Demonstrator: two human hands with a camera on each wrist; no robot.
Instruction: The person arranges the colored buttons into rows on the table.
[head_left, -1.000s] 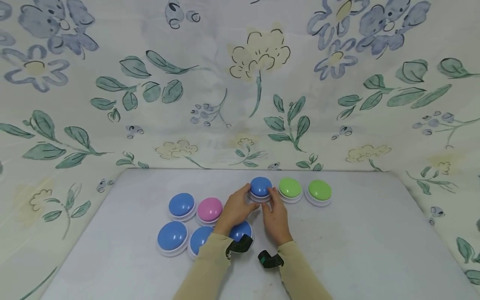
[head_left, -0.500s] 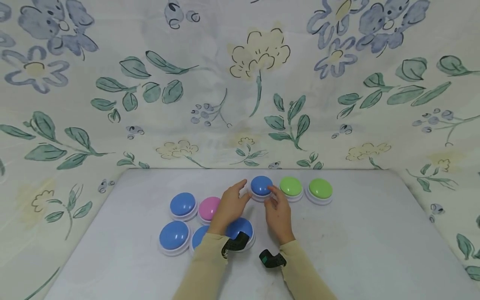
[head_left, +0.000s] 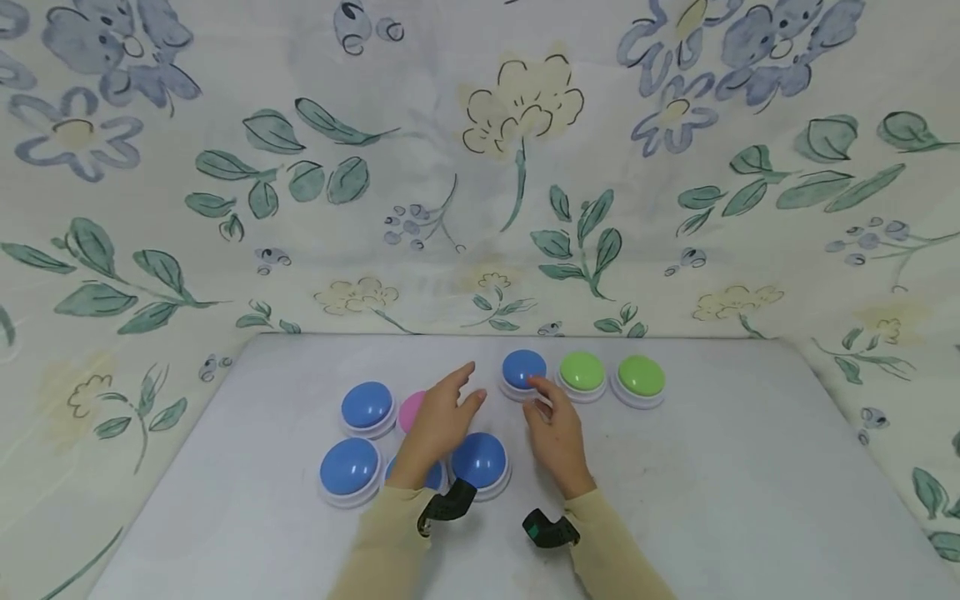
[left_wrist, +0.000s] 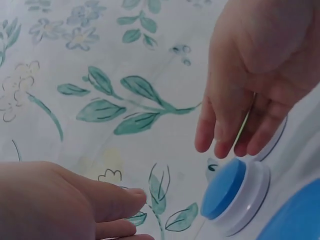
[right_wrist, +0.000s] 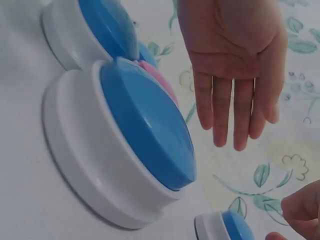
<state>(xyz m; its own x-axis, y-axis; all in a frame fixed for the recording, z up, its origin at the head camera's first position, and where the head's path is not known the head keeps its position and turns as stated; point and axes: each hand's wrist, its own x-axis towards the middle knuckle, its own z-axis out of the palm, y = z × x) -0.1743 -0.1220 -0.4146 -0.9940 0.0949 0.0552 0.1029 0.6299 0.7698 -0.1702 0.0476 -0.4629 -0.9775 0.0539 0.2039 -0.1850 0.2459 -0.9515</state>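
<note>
A blue dome button (head_left: pixel 523 365) on a white round base stands at the back of the white table. My right hand (head_left: pixel 557 433) is just in front of it, fingers loosely bent, the index fingertip overlapping the dome's edge in the head view. The right wrist view shows a gap between those fingers and the small blue button (right_wrist: pixel 237 227). My left hand (head_left: pixel 435 423) holds nothing, its fingers extended, over the group at left. It partly hides a pink button (head_left: pixel 411 410) and a blue button (head_left: pixel 427 475). Another blue button (head_left: pixel 480 461) sits beside the left wrist.
Two green buttons, one (head_left: pixel 582 372) beside the back blue button and one (head_left: pixel 641 377) further right, continue the back row. At left are two more blue buttons, one (head_left: pixel 367 406) behind the other (head_left: pixel 349 467). Floral cloth (head_left: pixel 420 317) rises behind the table (head_left: pixel 712 500).
A second ago both hands held the back blue button at its sides. My left hand has let go and moved left and nearer; the right hand has loosened but stays close to the button.
</note>
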